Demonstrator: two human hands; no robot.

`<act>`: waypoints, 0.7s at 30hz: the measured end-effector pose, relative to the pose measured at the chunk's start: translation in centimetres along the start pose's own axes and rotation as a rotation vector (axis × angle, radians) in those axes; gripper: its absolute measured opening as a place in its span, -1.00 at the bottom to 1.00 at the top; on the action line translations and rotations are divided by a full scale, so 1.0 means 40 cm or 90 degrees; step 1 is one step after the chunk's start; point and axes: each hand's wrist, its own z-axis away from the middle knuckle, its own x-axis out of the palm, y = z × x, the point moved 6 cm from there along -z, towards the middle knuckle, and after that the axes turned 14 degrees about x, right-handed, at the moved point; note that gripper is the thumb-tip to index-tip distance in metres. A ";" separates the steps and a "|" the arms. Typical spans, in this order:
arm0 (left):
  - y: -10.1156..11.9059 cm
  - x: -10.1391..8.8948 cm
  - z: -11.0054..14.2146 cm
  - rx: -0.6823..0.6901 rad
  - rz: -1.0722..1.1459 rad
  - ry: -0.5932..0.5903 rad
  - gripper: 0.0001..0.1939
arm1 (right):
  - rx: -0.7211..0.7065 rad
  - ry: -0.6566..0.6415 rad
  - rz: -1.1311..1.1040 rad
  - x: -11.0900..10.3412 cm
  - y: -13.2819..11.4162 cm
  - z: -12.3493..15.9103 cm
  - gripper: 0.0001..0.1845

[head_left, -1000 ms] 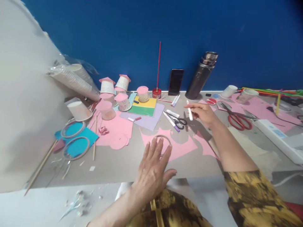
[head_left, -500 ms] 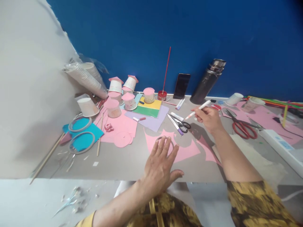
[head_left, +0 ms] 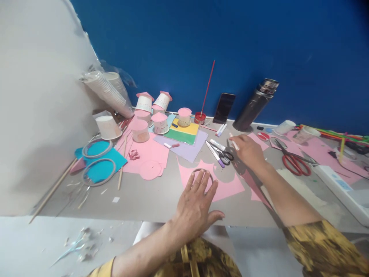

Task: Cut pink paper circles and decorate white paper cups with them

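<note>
My left hand lies flat with fingers spread, its fingertips over a thin ring on a cut-up sheet of pink paper. Part of the ring is hidden under the fingers. Farther back on the right, my right hand is closed on a white marker, now tilted with part of it showing past the fingers. Beside that hand are small black-handled scissors and a purple-ended marker. A pink paper offcut lies below the right wrist.
At the back stand pink-topped paper cups, a red stick in a round base, a phone and a black flask. Red-handled scissors and a power strip lie right. Hoops rest on blue sheets at left.
My right hand has turned and lowered slightly, so the marker now slants the other way and shows less. My left hand stays on the ring. The camera view has shifted a little.
</note>
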 end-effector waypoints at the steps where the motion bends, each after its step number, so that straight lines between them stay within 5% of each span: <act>1: 0.000 -0.001 0.000 0.002 -0.001 0.002 -0.13 | -0.012 -0.026 0.057 0.017 0.002 0.001 -0.53; 4: 0.000 -0.004 -0.001 0.005 0.000 0.010 -0.13 | -0.054 -0.118 0.155 0.049 0.004 0.009 -0.49; 7: 0.002 -0.007 -0.003 0.005 0.010 0.023 -0.14 | -0.068 -0.110 0.158 0.034 -0.018 0.014 -0.53; 10: 0.009 -0.011 -0.005 0.015 0.018 0.031 -0.16 | -0.057 -0.057 0.088 0.006 -0.079 0.020 -0.73; 13: 0.018 -0.020 -0.003 0.019 0.019 0.037 -0.20 | -0.047 -0.133 0.074 0.024 -0.154 0.032 -0.76; 17: 0.047 -0.041 0.016 0.039 0.041 0.067 -0.40 | -0.017 -0.171 0.077 0.045 -0.203 0.029 -0.67; 21: 0.084 -0.074 0.046 0.101 0.100 0.153 -0.67 | 0.032 -0.191 -0.075 0.033 -0.174 0.004 -0.60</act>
